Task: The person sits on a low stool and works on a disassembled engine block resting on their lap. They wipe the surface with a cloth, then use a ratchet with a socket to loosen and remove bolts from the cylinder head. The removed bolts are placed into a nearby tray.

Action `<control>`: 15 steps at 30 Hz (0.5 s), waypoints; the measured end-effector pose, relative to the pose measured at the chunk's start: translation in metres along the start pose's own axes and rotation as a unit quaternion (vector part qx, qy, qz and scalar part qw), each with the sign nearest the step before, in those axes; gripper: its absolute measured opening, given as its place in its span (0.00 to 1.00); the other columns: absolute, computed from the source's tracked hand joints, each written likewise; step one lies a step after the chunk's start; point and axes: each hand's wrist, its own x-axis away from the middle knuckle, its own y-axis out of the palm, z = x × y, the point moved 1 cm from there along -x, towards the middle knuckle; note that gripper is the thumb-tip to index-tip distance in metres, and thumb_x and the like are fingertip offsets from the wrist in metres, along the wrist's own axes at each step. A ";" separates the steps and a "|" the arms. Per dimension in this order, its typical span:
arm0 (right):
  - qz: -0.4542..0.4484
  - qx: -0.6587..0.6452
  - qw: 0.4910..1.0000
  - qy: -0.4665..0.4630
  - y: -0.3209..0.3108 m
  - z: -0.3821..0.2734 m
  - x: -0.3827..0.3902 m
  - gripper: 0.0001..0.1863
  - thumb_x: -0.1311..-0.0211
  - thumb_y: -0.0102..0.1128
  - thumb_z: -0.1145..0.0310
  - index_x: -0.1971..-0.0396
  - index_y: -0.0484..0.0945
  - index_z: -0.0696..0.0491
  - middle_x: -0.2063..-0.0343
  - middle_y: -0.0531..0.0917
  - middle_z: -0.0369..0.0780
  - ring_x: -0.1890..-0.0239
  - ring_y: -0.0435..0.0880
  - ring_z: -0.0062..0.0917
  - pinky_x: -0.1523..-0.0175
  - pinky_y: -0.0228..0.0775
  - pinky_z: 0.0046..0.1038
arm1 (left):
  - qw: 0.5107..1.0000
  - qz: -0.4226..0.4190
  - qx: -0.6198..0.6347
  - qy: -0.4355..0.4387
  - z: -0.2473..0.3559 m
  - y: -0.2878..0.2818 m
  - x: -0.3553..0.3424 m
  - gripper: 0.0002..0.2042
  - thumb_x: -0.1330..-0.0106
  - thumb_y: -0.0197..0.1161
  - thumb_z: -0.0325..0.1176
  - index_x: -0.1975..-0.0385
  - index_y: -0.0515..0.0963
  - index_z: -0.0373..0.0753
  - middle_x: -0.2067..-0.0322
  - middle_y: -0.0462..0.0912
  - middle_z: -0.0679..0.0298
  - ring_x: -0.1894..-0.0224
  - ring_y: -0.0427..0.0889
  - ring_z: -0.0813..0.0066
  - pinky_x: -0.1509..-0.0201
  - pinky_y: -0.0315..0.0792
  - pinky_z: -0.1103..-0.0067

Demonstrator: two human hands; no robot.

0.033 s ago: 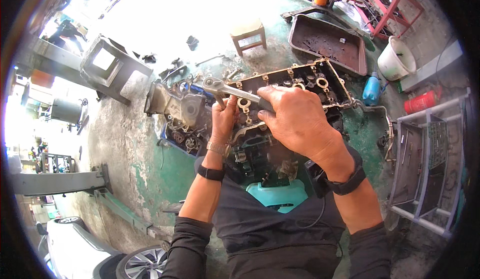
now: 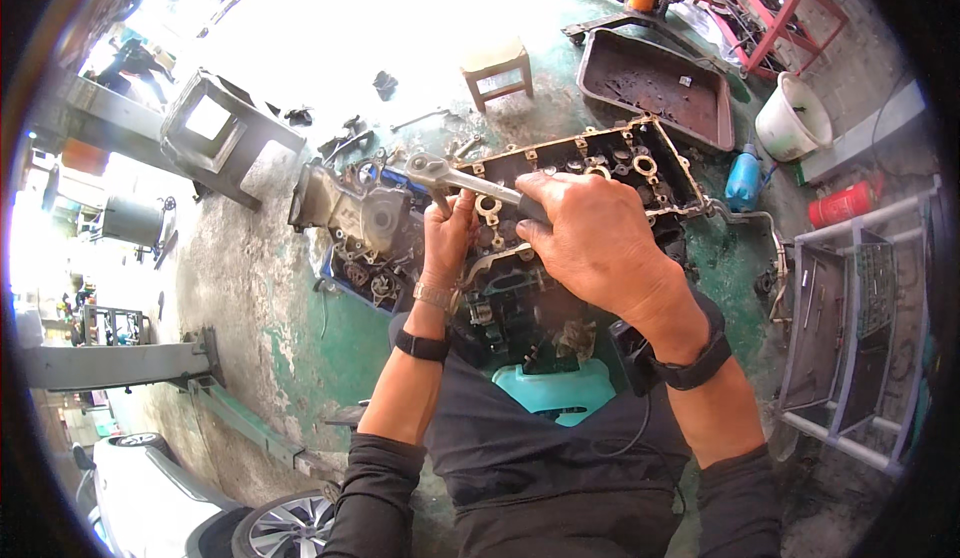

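Observation:
My right hand (image 2: 592, 238) is wrapped round the dark handle of a ratchet wrench (image 2: 478, 184). The wrench's shiny round head points left, over the near-left end of an open engine cylinder head (image 2: 660, 170). Just below the wrench head, the fingers of my left hand (image 2: 447, 243) close on a short metal piece that looks like a socket (image 2: 440, 200); its lower end is hidden. Round bearing seats and bolt holes show inside the cylinder head. Left of it lies a grey metal engine cover (image 2: 372, 216), among smaller parts.
A brown drip tray (image 2: 650, 108) and a small stool (image 2: 499, 76) stand beyond the engine. To the right are a white bucket (image 2: 793, 118), a blue bottle (image 2: 743, 180), a red cylinder (image 2: 842, 204) and a grey rack (image 2: 862, 428). A white car's wheel (image 2: 290, 528) sits lower left.

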 end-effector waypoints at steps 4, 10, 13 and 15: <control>-0.013 -0.016 1.000 0.001 0.002 0.000 0.002 0.19 0.43 0.66 0.64 0.53 0.79 0.55 0.65 0.84 0.50 0.61 0.84 0.44 0.55 0.76 0.40 | 1.000 0.017 -0.016 -0.014 -0.002 -0.002 0.001 0.20 0.26 0.58 0.42 0.83 0.71 0.42 0.86 0.69 0.75 0.85 0.63 0.89 0.82 0.55 0.86; -0.057 -0.091 0.993 -0.046 0.008 -0.012 0.010 0.20 0.42 0.65 0.60 0.55 0.75 0.57 0.70 0.84 0.52 0.65 0.85 0.48 0.59 0.79 0.42 | 0.999 0.029 -0.035 -0.012 0.001 -0.001 0.004 0.14 0.28 0.61 0.38 0.76 0.78 0.38 0.82 0.75 0.74 0.82 0.68 0.89 0.80 0.59 0.87; -0.100 -0.292 0.951 -0.016 0.016 -0.017 0.014 0.25 0.40 0.64 0.66 0.45 0.70 0.61 0.70 0.83 0.47 0.70 0.83 0.35 0.64 0.76 0.34 | 1.000 0.007 -0.020 0.012 0.014 0.003 0.005 0.10 0.31 0.65 0.34 0.72 0.82 0.35 0.79 0.81 0.72 0.78 0.73 0.90 0.79 0.62 0.87; -0.105 -0.447 0.888 0.026 0.031 -0.029 0.018 0.28 0.38 0.61 0.72 0.39 0.67 0.61 0.69 0.81 0.37 0.74 0.78 0.15 0.70 0.73 0.22 | 0.998 0.049 0.024 0.008 0.021 0.007 0.012 0.10 0.32 0.66 0.33 0.75 0.80 0.38 0.80 0.80 0.73 0.79 0.71 0.91 0.80 0.61 0.87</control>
